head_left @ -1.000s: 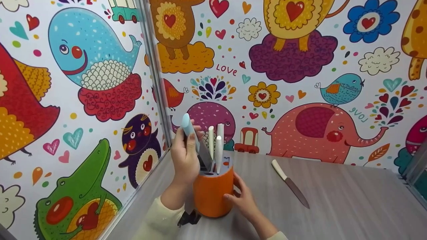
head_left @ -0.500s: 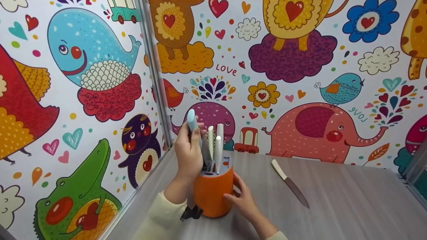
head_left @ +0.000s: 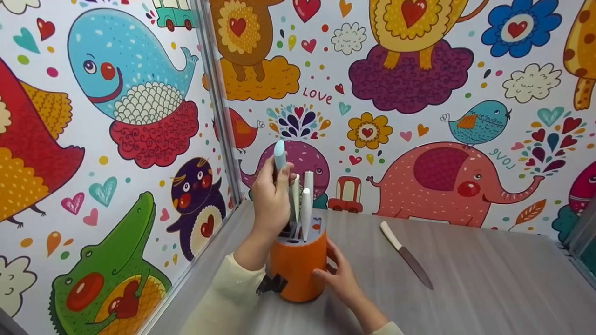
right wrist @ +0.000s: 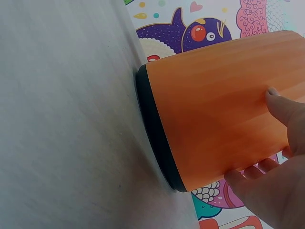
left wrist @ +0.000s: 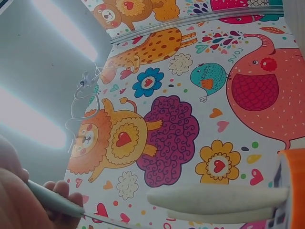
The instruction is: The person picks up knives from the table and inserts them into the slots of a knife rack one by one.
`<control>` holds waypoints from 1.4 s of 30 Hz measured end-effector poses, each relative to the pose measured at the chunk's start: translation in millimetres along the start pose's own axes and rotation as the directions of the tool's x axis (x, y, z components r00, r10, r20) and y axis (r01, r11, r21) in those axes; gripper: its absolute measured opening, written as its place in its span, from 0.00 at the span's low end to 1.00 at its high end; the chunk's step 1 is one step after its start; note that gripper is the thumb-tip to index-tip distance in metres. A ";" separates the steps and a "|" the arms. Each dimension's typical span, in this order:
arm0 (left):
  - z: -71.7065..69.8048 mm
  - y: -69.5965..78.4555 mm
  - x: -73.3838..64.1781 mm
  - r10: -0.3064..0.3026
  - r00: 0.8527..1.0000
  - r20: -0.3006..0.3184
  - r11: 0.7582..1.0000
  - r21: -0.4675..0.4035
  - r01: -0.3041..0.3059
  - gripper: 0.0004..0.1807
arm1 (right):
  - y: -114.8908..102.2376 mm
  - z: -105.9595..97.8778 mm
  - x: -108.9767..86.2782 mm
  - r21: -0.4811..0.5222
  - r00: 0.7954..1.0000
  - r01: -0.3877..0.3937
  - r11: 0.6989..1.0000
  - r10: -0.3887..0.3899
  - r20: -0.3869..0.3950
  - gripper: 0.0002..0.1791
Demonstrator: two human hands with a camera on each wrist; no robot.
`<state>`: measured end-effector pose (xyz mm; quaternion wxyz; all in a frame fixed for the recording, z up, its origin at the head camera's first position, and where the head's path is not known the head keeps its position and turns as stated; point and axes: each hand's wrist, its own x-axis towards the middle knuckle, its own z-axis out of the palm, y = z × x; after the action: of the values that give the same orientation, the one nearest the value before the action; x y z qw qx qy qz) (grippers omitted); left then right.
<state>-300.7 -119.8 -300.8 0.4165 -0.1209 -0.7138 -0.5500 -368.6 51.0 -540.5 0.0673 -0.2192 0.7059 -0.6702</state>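
My left hand [head_left: 273, 200] grips the pale blue handle of a knife [head_left: 280, 153], almost upright over the left side of an orange knife block [head_left: 300, 270]. In the left wrist view, a thin strip of the knife's blade [left wrist: 107, 221] runs out from the handle, which the fingers wrap. The blade's lower end is hidden behind the hand and the block's rim. My right hand [head_left: 339, 274] holds the block from its right side, thumb on the near face and fingers round the back. Several white-handled knives [head_left: 306, 209] stand in the block's slots beside my left hand.
A knife with a cream handle [head_left: 391, 235] lies on the grey table [head_left: 368, 298], right of the block, its blade pointing toward the near right. A black clip [head_left: 271, 284] sits at the left wrist. Cartoon-printed walls [head_left: 419, 125] bound the table at the back and left.
My left hand has moved right and up with the blue-handled knife, which has turned from a leftward lean to nearly upright. The right hand and the block stay in place.
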 end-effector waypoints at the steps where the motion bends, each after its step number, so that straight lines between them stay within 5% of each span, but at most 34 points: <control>1: 0.9 0.5 0.7 0.001 1.000 0.009 1.000 0.002 -0.001 0.14 | -0.3 -0.4 0.3 0.001 1.000 -0.002 1.000 0.002 -0.001 0.54; 20: 9.1 -32.1 -13.9 -0.108 0.993 0.055 0.994 0.000 0.108 0.14 | 0.5 0.2 -0.4 -0.043 0.999 -0.012 0.999 0.011 -0.030 0.57; 42: 14.5 -71.6 -41.9 -0.309 0.946 0.100 0.951 0.039 0.307 0.21 | -2.1 2.1 -2.0 -0.046 0.999 -0.012 0.999 0.011 -0.033 0.55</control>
<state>-326.4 -121.2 -381.0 0.2890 -0.0318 -0.7508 -0.5931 -365.6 49.8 -539.1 0.0546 -0.2057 0.7233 -0.6569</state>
